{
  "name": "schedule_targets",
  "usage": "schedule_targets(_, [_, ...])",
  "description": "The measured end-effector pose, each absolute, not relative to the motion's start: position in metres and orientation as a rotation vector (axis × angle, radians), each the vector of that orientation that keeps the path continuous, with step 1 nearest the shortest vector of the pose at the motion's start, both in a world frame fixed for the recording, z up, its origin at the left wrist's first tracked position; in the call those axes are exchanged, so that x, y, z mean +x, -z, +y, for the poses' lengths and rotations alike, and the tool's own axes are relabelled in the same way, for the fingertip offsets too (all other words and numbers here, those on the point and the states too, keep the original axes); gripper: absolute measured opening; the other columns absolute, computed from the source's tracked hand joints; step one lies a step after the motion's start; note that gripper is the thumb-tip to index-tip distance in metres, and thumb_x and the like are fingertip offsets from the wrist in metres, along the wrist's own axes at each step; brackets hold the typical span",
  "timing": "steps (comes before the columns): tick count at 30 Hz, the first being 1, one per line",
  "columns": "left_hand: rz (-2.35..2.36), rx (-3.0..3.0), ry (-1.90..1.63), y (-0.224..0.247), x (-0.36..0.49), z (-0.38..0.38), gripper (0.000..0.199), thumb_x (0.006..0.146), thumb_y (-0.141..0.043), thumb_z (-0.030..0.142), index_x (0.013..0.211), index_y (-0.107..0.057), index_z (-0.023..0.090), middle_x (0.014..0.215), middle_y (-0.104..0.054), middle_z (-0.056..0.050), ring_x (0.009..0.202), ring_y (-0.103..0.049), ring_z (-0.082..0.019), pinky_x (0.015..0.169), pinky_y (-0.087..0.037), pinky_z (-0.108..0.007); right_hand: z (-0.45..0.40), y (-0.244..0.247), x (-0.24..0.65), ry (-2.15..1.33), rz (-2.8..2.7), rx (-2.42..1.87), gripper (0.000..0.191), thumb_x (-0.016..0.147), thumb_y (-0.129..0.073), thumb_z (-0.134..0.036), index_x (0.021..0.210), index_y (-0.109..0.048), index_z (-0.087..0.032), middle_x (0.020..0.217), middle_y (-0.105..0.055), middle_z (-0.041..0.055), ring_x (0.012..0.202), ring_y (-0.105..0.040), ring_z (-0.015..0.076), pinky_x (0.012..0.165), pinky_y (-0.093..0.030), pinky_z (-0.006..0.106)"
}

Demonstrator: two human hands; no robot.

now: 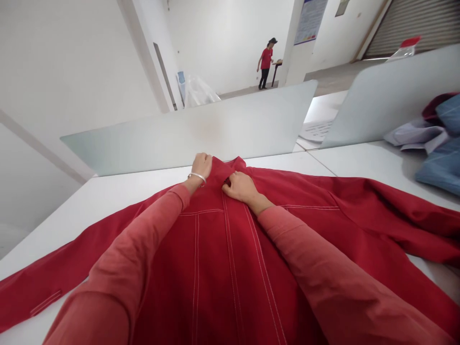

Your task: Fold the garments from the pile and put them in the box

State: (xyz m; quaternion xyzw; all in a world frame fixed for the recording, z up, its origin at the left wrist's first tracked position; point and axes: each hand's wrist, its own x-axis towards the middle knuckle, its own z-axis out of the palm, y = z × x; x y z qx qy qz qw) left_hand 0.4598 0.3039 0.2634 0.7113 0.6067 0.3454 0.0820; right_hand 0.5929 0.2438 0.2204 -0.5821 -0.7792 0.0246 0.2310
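Note:
A red jacket (212,258) with pale double stitching lies spread over the white table, its collar toward the far side and its sleeves stretched out left and right. My left hand (201,166), with a white bracelet at the wrist, is closed on the left edge of the collar (225,167). Just right of it, my right hand (240,187) pinches the fabric at the top of the front opening. The fingertips of both hands are partly hidden.
Frosted dividers (201,129) stand along the far table edge (165,175). Folded blue and white clothes (442,153) lie at the right. Behind the dividers are a red-capped bottle (408,48), a clear plastic bag (201,91) and a person in a red shirt (266,58).

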Motion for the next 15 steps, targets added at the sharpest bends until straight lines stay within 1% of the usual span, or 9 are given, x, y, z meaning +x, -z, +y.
schedule_targets(2, [1.640,2.291,-0.864,-0.252,0.462,0.291,0.023,0.079,-0.038,0.018,0.058,-0.046,0.017,0.073,-0.054,-0.004,0.077,-0.050,-0.016,0.078,-0.038,-0.028,0.250,-0.218,0.599,-0.278,-1.988,-1.605,0.027,0.072,-0.043,-0.024,0.095,-0.052,-0.012,0.087,-0.060,0.0103,0.080,-0.054,0.0238,0.068,-0.040,0.031])
schedule_targets(5, [1.338,2.569,-0.563,-0.236,0.470,0.281,0.019,0.078,-0.038,0.014,0.066,-0.053,0.016,0.080,-0.057,-0.004,0.081,-0.050,-0.015,0.080,-0.039,-0.027,0.261,-0.211,0.608,-0.553,-1.682,-1.532,0.032,0.071,-0.037,-0.014,0.102,-0.045,-0.014,0.085,-0.061,0.0055,0.080,-0.055,0.0188,0.070,-0.041,0.028])
schedule_targets(7, [1.196,2.706,-0.415,-0.229,0.472,0.279,0.021,0.078,-0.036,0.012,0.071,-0.055,0.015,0.084,-0.058,-0.005,0.086,-0.050,-0.016,0.085,-0.037,-0.029,0.266,-0.207,0.611,-0.618,-1.547,-1.497,0.033,0.070,-0.034,-0.010,0.101,-0.044,-0.013,0.085,-0.061,0.0045,0.080,-0.055,0.0162,0.072,-0.041,0.026])
schedule_targets(9, [1.153,2.764,-0.394,-0.226,0.472,0.278,0.023,0.080,-0.035,0.014,0.077,-0.057,0.014,0.090,-0.058,-0.007,0.091,-0.050,-0.016,0.089,-0.036,-0.029,0.268,-0.206,0.612,-0.603,-1.506,-1.503,0.030,0.071,-0.034,-0.010,0.098,-0.046,-0.013,0.087,-0.060,0.0051,0.082,-0.054,0.0158,0.074,-0.040,0.026])
schedule_targets(10, [1.169,2.786,-0.425,-0.226,0.471,0.278,0.025,0.082,-0.033,0.015,0.082,-0.058,0.013,0.095,-0.058,-0.007,0.094,-0.049,-0.016,0.090,-0.035,-0.029,0.268,-0.206,0.612,-0.586,-1.509,-1.510,0.027,0.071,-0.035,-0.011,0.095,-0.047,-0.014,0.087,-0.059,0.0055,0.083,-0.053,0.0162,0.074,-0.040,0.027])
schedule_targets(12, [1.349,2.778,-0.571,-0.227,0.468,0.279,0.029,0.084,-0.030,0.017,0.095,-0.056,0.012,0.108,-0.053,-0.009,0.103,-0.045,-0.017,0.094,-0.033,-0.030,0.266,-0.208,0.610,-0.552,-1.528,-1.514,0.020,0.072,-0.039,-0.014,0.087,-0.051,-0.014,0.087,-0.058,0.0061,0.083,-0.051,0.0175,0.076,-0.038,0.028])
schedule_targets(14, [1.656,2.694,-0.677,-0.227,0.467,0.279,0.032,0.085,-0.030,0.023,0.106,-0.052,0.013,0.123,-0.043,-0.010,0.113,-0.036,-0.021,0.097,-0.030,-0.036,0.263,-0.209,0.606,-0.455,-1.598,-1.509,0.014,0.070,-0.043,-0.016,0.080,-0.053,-0.014,0.086,-0.056,0.0070,0.083,-0.049,0.0184,0.076,-0.037,0.028])
schedule_targets(15, [1.785,2.639,-0.638,-0.226,0.467,0.280,0.034,0.085,-0.030,0.028,0.110,-0.050,0.014,0.128,-0.038,-0.010,0.117,-0.032,-0.023,0.097,-0.029,-0.040,0.262,-0.209,0.605,-0.381,-1.662,-1.511,0.013,0.070,-0.043,-0.016,0.077,-0.055,-0.014,0.087,-0.056,0.0076,0.084,-0.048,0.0187,0.077,-0.036,0.028])
